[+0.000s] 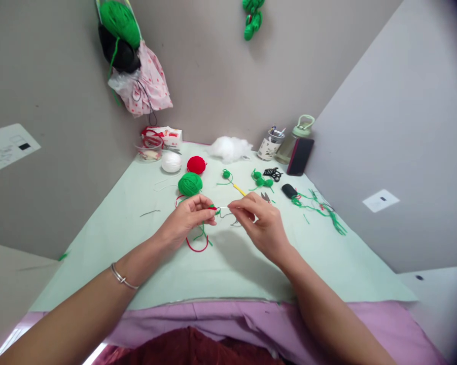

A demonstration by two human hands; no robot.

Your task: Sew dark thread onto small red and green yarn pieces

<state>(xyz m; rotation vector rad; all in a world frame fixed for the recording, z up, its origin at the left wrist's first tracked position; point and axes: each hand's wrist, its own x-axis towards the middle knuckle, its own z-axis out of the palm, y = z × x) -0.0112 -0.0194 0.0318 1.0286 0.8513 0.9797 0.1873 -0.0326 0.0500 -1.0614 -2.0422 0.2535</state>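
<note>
My left hand [198, 212] pinches a small red and green yarn piece [213, 208] between thumb and fingertips. Facing it, my right hand [256, 215] is closed on a thin pale needle [223, 207], whose far end meets the yarn piece. A dark thread [226, 215] loops below the needle. Red and green yarn tails [198, 249] hang under my left hand. Just beyond my right hand is a yellow-handled crochet hook [239, 189], partly covered by the fingers. The small piece is mostly hidden by my left fingers.
Green [190, 184], red [196, 165] and white [171, 162] yarn balls stand behind my left hand. White stuffing [230, 148], a pen cup [269, 146], a bottle [288, 147] and a phone [300, 157] line the back. Scissors [265, 197] and green yarn scraps [329, 213] lie rightward.
</note>
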